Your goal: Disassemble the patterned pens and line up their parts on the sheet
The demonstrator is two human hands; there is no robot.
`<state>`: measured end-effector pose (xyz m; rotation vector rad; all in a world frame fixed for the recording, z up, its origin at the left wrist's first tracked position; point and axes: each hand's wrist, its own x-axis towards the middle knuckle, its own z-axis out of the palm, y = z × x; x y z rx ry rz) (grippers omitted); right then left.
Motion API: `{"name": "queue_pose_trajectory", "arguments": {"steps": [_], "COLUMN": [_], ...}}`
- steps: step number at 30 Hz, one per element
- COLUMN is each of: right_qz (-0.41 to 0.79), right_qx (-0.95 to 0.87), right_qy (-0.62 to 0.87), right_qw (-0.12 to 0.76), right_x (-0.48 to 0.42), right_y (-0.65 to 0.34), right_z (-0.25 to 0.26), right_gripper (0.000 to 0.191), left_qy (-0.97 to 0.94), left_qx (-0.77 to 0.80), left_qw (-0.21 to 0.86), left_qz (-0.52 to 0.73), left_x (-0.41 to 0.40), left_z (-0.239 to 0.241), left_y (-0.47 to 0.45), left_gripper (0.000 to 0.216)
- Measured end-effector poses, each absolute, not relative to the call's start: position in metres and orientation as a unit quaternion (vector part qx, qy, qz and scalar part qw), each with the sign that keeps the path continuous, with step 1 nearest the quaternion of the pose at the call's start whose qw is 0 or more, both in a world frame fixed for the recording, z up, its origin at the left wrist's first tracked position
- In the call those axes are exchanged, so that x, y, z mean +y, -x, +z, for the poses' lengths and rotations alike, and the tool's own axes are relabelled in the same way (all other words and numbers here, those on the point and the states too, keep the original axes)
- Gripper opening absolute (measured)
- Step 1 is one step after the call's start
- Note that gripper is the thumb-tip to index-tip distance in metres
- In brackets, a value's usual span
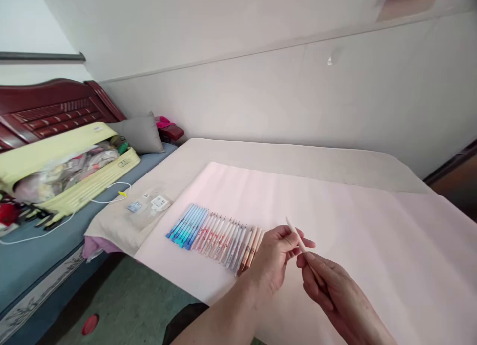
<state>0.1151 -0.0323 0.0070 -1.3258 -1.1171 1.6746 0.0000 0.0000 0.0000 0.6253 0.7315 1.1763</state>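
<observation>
Between my two hands is a slim, pale pen [295,232], held tilted above the pink sheet [357,215]. My left hand [279,248] is closed round its upper part, and my right hand [328,288] pinches the lower part. The pen's lower end is partly hidden by my right fingers. Left of my hands lies a row of several pens [219,238] side by side, running from blue through pinkish and clear to brown. My left forearm and hand cover the brown end of the row.
A clear plastic packet [149,208] with labels lies left of the sheet. Beyond it is a bed [48,255] with a yellow container [89,181] of bagged items, a grey pillow [139,133] and a white cable [108,202]. A wall [268,96] stands behind the table.
</observation>
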Motion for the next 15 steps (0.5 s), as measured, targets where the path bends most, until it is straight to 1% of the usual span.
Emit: {"name": "queue_pose_trajectory", "arguments": {"steps": [2, 5, 7, 8, 9, 11, 15], "right_qz": [0.574, 0.401, 0.293, 0.262, 0.248, 0.263, 0.299], "right_qx": [-0.466, -0.558, -0.61, -0.626, -0.636, -0.635, -0.607], "right_qy": [0.573, 0.65, 0.67, 0.673, 0.675, 0.673, 0.678], "right_qw": [0.353, 0.324, 0.305, 0.292, 0.282, 0.273, 0.286], "right_x": [-0.034, -0.036, -0.036, -0.036, -0.036, -0.034, -0.032], "right_y": [-0.113, -0.11, -0.109, -0.108, -0.108, -0.109, -0.111], "right_z": [0.005, -0.005, -0.012, -0.015, -0.016, -0.015, -0.007], "right_gripper": [0.039, 0.037, 0.032, 0.03, 0.029, 0.031, 0.038], "left_qy": [-0.295, -0.302, -0.305, -0.305, -0.302, -0.287, -0.22], "left_qx": [0.355, 0.396, 0.437, 0.458, 0.473, 0.467, 0.352], "left_qw": [0.7, 0.666, 0.637, 0.623, 0.612, 0.623, 0.728], "left_qz": [0.545, 0.556, 0.557, 0.557, 0.557, 0.558, 0.545], "left_x": [0.0, 0.001, 0.001, 0.001, 0.0, -0.001, -0.004], "left_z": [0.0, -0.001, -0.003, -0.003, -0.004, -0.004, -0.001], "left_y": [-0.001, -0.003, -0.004, -0.005, -0.004, -0.004, -0.001], "left_gripper": [0.021, 0.02, 0.02, 0.021, 0.021, 0.02, 0.031]}}
